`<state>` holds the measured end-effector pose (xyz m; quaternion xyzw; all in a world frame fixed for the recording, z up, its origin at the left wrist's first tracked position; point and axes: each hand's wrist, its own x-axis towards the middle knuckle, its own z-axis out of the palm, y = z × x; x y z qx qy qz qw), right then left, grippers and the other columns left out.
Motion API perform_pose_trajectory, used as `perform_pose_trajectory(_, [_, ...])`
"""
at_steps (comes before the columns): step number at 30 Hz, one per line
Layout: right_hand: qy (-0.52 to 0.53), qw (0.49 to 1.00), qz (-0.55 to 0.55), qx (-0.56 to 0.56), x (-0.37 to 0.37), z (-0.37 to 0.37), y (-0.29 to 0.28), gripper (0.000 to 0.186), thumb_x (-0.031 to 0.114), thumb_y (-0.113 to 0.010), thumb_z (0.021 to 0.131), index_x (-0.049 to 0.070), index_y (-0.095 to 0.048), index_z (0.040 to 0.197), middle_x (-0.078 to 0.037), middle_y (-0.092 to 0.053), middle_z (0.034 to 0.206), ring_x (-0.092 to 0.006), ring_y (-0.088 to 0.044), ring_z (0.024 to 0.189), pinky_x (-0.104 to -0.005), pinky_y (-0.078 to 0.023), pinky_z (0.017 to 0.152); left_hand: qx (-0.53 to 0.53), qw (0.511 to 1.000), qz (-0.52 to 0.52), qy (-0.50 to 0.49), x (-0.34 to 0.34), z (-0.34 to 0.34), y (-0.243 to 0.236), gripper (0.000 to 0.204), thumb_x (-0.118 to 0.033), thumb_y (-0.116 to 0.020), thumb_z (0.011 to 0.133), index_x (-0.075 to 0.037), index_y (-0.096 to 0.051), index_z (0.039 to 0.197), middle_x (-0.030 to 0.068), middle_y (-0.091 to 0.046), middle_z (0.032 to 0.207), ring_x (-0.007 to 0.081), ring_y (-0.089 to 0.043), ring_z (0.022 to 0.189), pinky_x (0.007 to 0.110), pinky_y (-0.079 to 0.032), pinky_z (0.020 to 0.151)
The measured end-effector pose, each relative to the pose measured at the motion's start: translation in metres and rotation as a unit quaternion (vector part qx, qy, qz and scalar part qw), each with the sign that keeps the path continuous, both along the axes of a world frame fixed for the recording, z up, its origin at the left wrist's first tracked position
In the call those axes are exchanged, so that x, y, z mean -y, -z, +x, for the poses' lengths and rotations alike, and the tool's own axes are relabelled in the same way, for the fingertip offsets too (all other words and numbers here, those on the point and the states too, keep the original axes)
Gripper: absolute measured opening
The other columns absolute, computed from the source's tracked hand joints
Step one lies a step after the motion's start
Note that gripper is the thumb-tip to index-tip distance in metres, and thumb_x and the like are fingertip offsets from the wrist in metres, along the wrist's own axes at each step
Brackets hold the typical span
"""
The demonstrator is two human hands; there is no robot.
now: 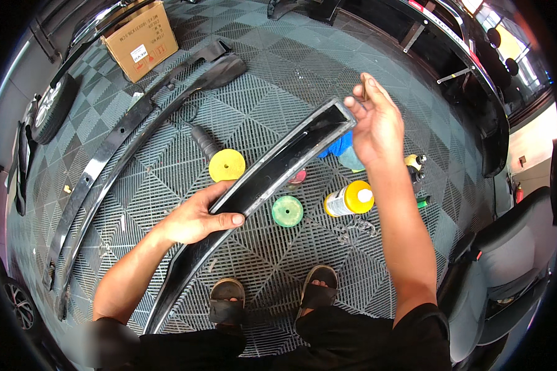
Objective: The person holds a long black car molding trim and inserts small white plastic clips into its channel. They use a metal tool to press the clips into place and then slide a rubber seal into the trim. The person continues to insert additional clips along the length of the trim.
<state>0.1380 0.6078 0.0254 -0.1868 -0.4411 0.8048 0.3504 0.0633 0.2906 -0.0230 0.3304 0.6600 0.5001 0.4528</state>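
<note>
Head | trim strip (275, 164): blk, curved, grey edges | in L hand (192, 219)

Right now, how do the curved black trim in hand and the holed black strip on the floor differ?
The trim is gripped in the left hand; the strip lies on the floor. The trim shows a framed recess; the strip shows small holes. Both are long and black.
</note>
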Motion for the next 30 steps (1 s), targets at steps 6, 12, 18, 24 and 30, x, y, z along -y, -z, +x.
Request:
perform_pose_trajectory(6, [-0.052,0.979,0.196,0.007,-0.007,0.021,-0.024,0.045,0.008,-0.063,0.094,-0.003,-0.049,0.136,-0.014,-0.07,0.105,-0.0156,-0.065,0.077,-0.0249,-0.047,0.063,-0.015,0.999,-0.026,-0.015,0.009,0.005,-0.005,0.077,-0.035,-0.08,0.084,0.001,-0.045,0.142,0.0152,-0.06,0.128,0.023,-0.055,0.12,0.036,-0.041,0.106])
perform_pose_trajectory(12, [-0.084,0.933,0.342,0.071,0.009,0.041,-0.044,0.026,0.01,-0.07,0.091,0.0,-0.064,0.114,-0.012,-0.072,0.1,-0.014,-0.067,0.08,-0.0252,-0.051,0.067,-0.002,0.999,-0.027,-0.025,0.018,0.008,-0.006,0.077,-0.032,-0.081,0.084,0.002,-0.044,0.142,0.0141,-0.06,0.124,0.0223,-0.057,0.117,0.035,-0.043,0.104])
perform_pose_trajectory(18, [-0.123,0.938,0.31,0.096,0.016,0.046,-0.044,0.022,0.011,-0.071,0.091,0.0,-0.066,0.109,-0.006,-0.072,0.09,-0.0124,-0.068,0.078,-0.0232,-0.05,0.062,-0.038,0.998,-0.029,-0.038,0.023,0.01,-0.001,0.079,-0.032,-0.082,0.082,0.004,-0.044,0.141,0.0155,-0.062,0.122,0.0229,-0.058,0.115,0.035,-0.044,0.103])
perform_pose_trajectory(24, [-0.117,0.935,0.323,0.088,0.007,0.051,-0.042,0.021,0.014,-0.07,0.092,0.001,-0.068,0.109,-0.004,-0.071,0.088,-0.0104,-0.066,0.073,-0.0224,-0.049,0.062,-0.006,0.999,-0.033,-0.042,0.02,0.01,-0.004,0.079,-0.032,-0.083,0.081,0.004,-0.045,0.14,0.0141,-0.062,0.122,0.022,-0.058,0.114,0.034,-0.044,0.102])
perform_pose_trajectory(30, [-0.124,0.939,0.301,0.11,0.009,0.056,-0.041,0.025,0.012,-0.068,0.093,0.0,-0.067,0.115,-0.004,-0.069,0.086,-0.01,-0.064,0.07,-0.0224,-0.05,0.06,0.007,0.999,-0.02,-0.049,0.021,0.01,0.0,0.078,-0.031,-0.083,0.081,0.004,-0.046,0.14,0.0136,-0.062,0.12,0.0209,-0.059,0.113,0.034,-0.044,0.102])
